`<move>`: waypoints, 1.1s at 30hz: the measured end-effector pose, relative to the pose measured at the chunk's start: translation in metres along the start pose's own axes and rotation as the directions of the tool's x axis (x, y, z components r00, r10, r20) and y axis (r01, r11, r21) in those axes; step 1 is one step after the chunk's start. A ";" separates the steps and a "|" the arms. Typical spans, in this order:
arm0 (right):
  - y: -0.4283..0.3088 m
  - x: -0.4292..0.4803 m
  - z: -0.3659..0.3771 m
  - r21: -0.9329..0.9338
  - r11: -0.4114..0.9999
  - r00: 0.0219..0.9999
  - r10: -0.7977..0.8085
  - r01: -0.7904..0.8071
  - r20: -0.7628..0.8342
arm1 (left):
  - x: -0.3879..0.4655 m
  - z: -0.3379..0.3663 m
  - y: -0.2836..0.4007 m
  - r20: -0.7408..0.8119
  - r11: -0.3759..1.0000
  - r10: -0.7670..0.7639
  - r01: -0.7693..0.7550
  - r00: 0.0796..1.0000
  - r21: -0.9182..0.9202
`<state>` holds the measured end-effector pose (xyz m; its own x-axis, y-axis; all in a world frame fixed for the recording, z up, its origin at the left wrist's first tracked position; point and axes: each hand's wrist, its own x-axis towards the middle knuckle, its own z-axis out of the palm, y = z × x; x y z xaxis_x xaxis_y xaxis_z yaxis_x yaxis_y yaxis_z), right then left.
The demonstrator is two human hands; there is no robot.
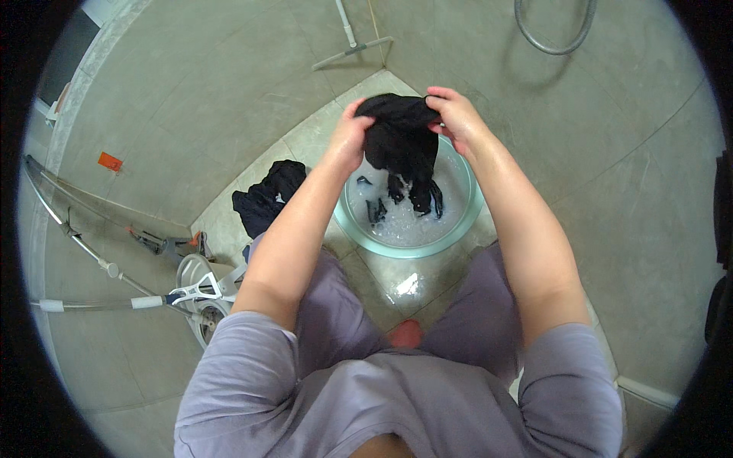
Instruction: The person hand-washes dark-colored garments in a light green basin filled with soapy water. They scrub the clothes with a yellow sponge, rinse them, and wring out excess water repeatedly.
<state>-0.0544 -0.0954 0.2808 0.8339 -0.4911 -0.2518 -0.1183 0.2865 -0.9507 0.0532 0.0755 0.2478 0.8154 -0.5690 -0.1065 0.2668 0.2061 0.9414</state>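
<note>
My left hand [350,136] and my right hand [455,119] grip the upper edge of a wet black garment [401,134], one at each side. The garment hangs between them over a light green plastic basin [409,252], its lower end down at the soapy water [401,229]. Parts of black cloth [375,210] show in the water beneath it. Left of the basin, a second black garment [269,194] lies heaped on the tiled floor, partly behind my left forearm.
A floor squeegee [352,51] leans on the far wall, and a shower hose [555,50] hangs at the upper right. Mop poles [103,303] and a white mop bucket [197,272] stand at the left. A red stool [406,334] shows partly between my legs.
</note>
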 end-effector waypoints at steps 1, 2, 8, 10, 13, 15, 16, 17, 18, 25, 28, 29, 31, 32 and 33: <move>0.004 -0.002 0.004 -0.076 0.997 1.000 -0.006 0.007 0.018 | 0.002 -0.001 0.009 0.009 0.990 0.000 0.001 1.000 -0.141; 0.009 -0.007 0.009 -0.152 0.988 0.999 -0.010 0.016 0.039 | 0.006 -0.002 0.014 -0.023 0.967 -0.009 0.003 1.000 -0.255; 0.062 -0.004 0.016 -0.535 0.833 0.984 -0.062 0.142 0.164 | 0.005 0.015 0.037 0.105 0.904 0.186 -0.128 0.977 -0.408; 0.083 0.004 0.017 -0.632 0.763 0.985 -0.040 0.137 0.166 | -0.006 0.028 0.055 0.195 0.860 0.254 -0.129 0.947 -0.494; 0.136 0.037 0.003 -0.630 0.757 0.983 -0.097 0.174 0.154 | -0.015 0.040 0.074 0.250 0.790 0.337 -0.128 0.908 -0.599; 0.149 0.043 0.005 -0.647 0.742 0.984 -0.163 0.174 0.077 | -0.013 0.031 0.085 0.227 0.755 0.336 -0.118 0.914 -0.645; 0.147 0.042 0.006 -0.673 0.725 0.986 -0.162 0.145 0.037 | -0.008 0.015 0.089 0.252 0.765 0.387 -0.157 0.887 -0.624; 0.139 0.043 -0.001 -0.523 0.817 0.969 -0.228 0.243 0.093 | -0.004 0.001 0.092 0.222 0.754 0.377 -0.159 0.899 -0.637; 0.121 0.050 -0.001 -0.521 0.852 0.989 -0.115 0.053 -0.088 | 0.003 -0.013 0.093 0.165 0.775 0.360 -0.195 0.918 -0.602; 0.012 0.025 0.020 0.110 0.982 0.976 -0.135 0.155 -0.171 | 0.042 -0.101 0.028 -0.229 0.966 -0.175 0.122 0.958 -0.228; -0.019 0.018 0.027 0.232 0.960 0.985 -0.132 0.155 -0.111 | 0.018 -0.060 -0.007 -0.303 0.903 -0.327 0.391 0.895 0.180; -0.027 0.013 0.036 0.274 0.951 0.975 -0.091 0.145 -0.202 | 0.002 -0.038 -0.015 -0.298 0.889 -0.319 0.393 0.900 0.234; -0.031 0.009 0.043 0.319 0.932 0.977 -0.121 0.173 -0.177 | -0.020 -0.020 -0.029 0.093 0.767 -0.432 0.311 0.897 0.561; -0.034 0.005 0.047 0.328 0.924 0.974 -0.143 0.194 -0.174 | -0.029 -0.014 -0.045 0.186 0.756 -0.472 0.288 0.862 0.588; -0.036 0.002 0.054 0.337 0.916 0.968 -0.160 0.218 -0.191 | -0.036 -0.008 -0.059 0.275 0.748 -0.508 0.260 0.816 0.611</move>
<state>-0.0195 -0.0621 0.3244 0.7234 -0.6787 -0.1265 0.2550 0.4329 -0.8646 0.0121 0.0907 0.1932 0.3885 -0.7881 -0.4775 0.0972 -0.4803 0.8717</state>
